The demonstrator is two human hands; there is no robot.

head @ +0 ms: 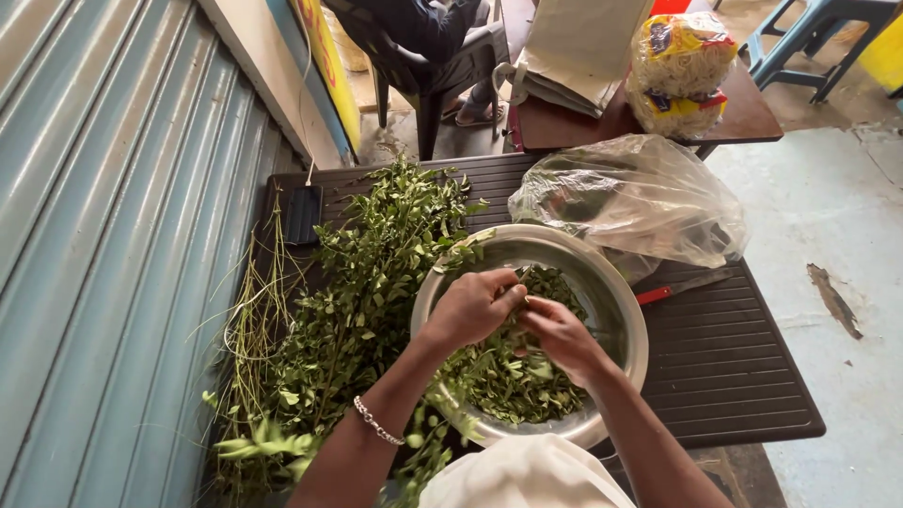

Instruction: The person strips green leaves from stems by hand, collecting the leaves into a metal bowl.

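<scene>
Dark slatted table (743, 376) beside a blue shutter: both hands meet over the steel bowl (621, 310), left hand (470, 307) and right hand (562, 331) pinching a leafy sprig (520, 299) so stripped leaves (513, 376) drop inside; unstripped branches (367, 282) wait at nine o'clock.

Your right side has bare table (734, 376); leafy branches (367, 273) crowd your left; plastic bag (640, 198) blocks beyond the bowl (621, 310).

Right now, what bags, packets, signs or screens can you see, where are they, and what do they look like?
Two see-through noodle packets with yellow, red and blue labels: stacked on the brown table at the top.
Crumpled clear plastic bag: on the dark slatted table, behind the round metal bowl.
Yellow sign board: on the wall, top left.
Black phone, screen dark: flat at the table's far left corner.
</scene>
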